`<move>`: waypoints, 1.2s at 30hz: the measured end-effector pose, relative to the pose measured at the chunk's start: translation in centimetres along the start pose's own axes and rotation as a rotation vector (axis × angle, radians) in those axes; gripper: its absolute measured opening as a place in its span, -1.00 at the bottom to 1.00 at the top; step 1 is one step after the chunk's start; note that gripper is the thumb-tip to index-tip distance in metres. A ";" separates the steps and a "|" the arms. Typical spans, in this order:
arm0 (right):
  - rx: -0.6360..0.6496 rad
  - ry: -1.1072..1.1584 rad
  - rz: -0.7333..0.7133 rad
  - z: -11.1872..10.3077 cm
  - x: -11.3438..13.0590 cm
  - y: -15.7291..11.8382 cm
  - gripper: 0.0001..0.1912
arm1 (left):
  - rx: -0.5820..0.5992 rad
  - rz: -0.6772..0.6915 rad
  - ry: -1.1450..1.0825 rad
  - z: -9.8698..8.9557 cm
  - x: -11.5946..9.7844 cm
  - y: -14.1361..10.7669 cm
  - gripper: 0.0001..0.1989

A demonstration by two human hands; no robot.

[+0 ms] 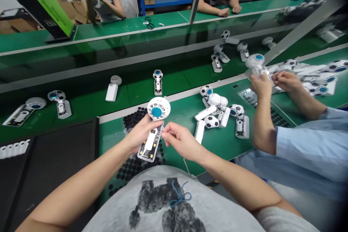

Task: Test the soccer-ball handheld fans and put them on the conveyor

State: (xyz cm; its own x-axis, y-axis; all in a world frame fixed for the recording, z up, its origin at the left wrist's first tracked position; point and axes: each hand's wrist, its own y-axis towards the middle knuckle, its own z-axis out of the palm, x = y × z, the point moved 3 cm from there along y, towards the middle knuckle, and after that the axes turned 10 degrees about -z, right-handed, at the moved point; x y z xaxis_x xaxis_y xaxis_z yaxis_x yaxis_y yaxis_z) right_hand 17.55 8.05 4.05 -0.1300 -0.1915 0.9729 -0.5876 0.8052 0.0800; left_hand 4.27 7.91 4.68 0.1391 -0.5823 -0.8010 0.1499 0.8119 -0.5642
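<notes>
"Above the tabletop point(182, 112), what's happening to the fan point(152, 138)?"
"Detail work, seemingly: left hand point(139, 134) holds it, right hand point(183, 141) pinched narrow beside its edge, contents unclear."
"Next move?"
"Probably needs steady support."

- Nine fans point(111, 91) on the belt point(136, 88): four left to centre, five upper right
- One held fan point(152, 137), centre; one co-worker's fan point(255, 61), right
- Two fan heaps point(206, 112), right: too overlapped to count
- Three co-workers point(301, 130): two top, one right
- One green-faced stand point(51, 9), upper left
</notes>
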 end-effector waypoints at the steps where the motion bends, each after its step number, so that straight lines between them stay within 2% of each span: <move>1: 0.005 0.005 0.005 0.0 -0.1 0.1 -0.88 | 0.008 0.005 -0.001 -0.1 0.0 0.1 -0.58; 4: 0.016 0.033 0.025 0.0 -0.7 0.5 -0.87 | 0.021 0.005 0.022 -0.6 0.0 0.6 -0.60; 7: 0.021 0.080 0.073 0.0 -1.5 0.9 -0.87 | -0.021 0.002 0.020 -1.5 -0.5 1.2 -0.63; 11: 0.022 0.242 0.141 0.0 -1.9 1.2 -0.86 | -0.045 -0.012 0.000 -1.7 -1.2 1.3 -0.68; 14: -0.015 0.349 0.114 -0.5 -1.3 1.2 -0.86 | -0.020 -0.012 0.010 -1.2 -1.5 0.9 -0.72; 18: -0.082 0.287 0.060 -1.5 -0.8 1.4 -0.88 | -0.068 0.008 -0.006 -1.9 -1.9 1.8 -0.68; 21: -0.135 0.277 0.088 -1.8 -1.3 1.7 -0.87 | -0.142 0.103 0.064 -4.1 -2.8 5.2 -0.63; 26: -0.145 0.332 0.141 -1.6 -2.6 1.6 -0.79 | -0.323 0.219 0.246 -9.2 -5.6 14.1 -0.67; 29: -0.167 0.336 0.190 -1.9 -3.3 1.1 -0.74 | -0.428 0.237 0.343 -11.5 -7.1 18.5 -0.75; 33: -0.180 0.301 0.264 -2.6 -4.1 1.1 -0.72 | -0.669 0.240 0.521 -13.3 -7.5 21.3 -0.76; 36: -0.169 0.275 0.317 -3.0 -4.7 1.7 -0.73 | -0.892 0.293 0.635 -14.8 -7.4 21.3 -0.60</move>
State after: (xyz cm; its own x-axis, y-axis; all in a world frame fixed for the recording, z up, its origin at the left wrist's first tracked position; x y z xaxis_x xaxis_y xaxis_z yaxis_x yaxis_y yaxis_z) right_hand 19.60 12.01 0.32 -0.0519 0.2168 0.9748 -0.4116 0.8847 -0.2187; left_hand -8.01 30.12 -4.38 -0.5064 -0.4444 -0.7390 -0.5930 0.8017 -0.0758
